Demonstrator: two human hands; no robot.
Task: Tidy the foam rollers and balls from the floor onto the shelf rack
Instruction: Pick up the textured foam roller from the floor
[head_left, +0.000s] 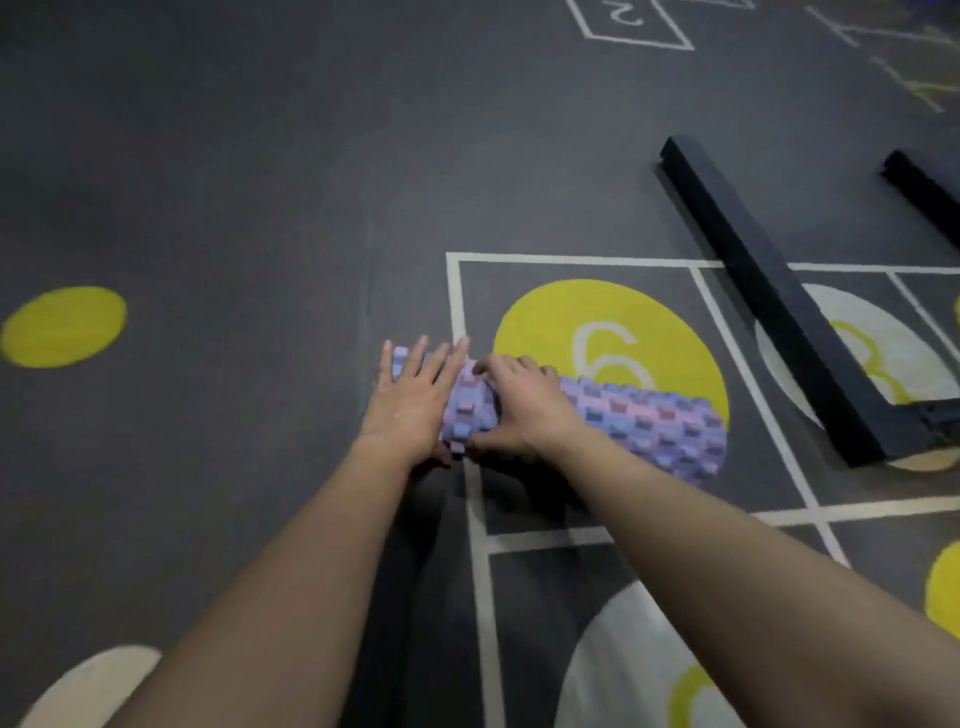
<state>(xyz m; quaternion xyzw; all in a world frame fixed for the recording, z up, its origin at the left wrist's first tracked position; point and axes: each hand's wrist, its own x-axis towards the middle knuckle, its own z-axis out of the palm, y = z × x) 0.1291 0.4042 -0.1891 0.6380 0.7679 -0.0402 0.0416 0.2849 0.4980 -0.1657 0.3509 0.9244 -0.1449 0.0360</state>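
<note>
Purple and pink knobbed foam roller (644, 421) lies on its side on the dark grey rubber floor (234, 208). Its right half crosses the lower edge of the large yellow painted circle with the pale numeral 6 (545, 322), and its left end sticks out past that circle's left side, over the white painted line of the square (456, 291) that frames the circle.

The left hand (410, 400) rests flat on top of the roller's left end, just left of the circle, its fingers straight and spread and pointing away from the person. The right hand (524, 410) grips the roller just beside the left hand, at the circle's lower left edge. Its fingers are curled over the top of the foam and its thumb is on the near side. Both bare forearms reach in from the bottom of the view.

Right of the circle, a long black square-section bar (769, 291) lies on the floor, running from above the circle down past its right side and over a white painted circle with a yellow numeral (883, 353). A second black bar (924, 187) shows farther right, cut off by the edge. Well to the left of the 6 circle sits a small plain yellow painted dot (65, 326).
</note>
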